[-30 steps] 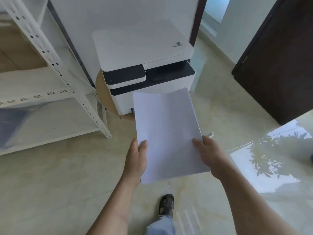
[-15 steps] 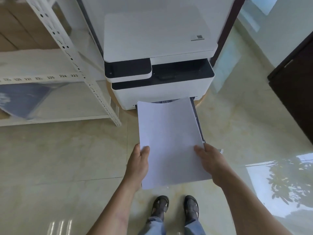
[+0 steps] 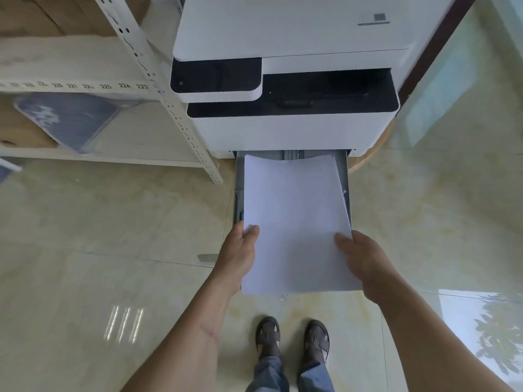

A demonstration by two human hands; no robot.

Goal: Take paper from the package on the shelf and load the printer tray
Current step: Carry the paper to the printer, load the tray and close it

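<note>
A stack of white paper (image 3: pixel 294 222) hangs above the pulled-out grey printer tray (image 3: pixel 238 190), its far edge close to the printer's front. My left hand (image 3: pixel 240 253) grips the stack's left edge with the thumb on top. My right hand (image 3: pixel 362 258) grips the right edge the same way. The white and black printer (image 3: pixel 288 80) sits low on a round wooden base. The paper covers most of the tray's inside. A dark blue package (image 3: pixel 70 120) lies on the lower shelf at the left.
A white metal shelf rack (image 3: pixel 181 123) with a perforated post stands just left of the printer. Cardboard boxes (image 3: pixel 56 15) sit on its upper level. My sandalled feet (image 3: pixel 291 338) stand on the glossy tiled floor below the tray. A dark door frame (image 3: pixel 433 49) rises right of the printer.
I have come closer to the printer and lowered the stack, held in both hands, over the pulled-out tray. My feet now stand together in front of it.
</note>
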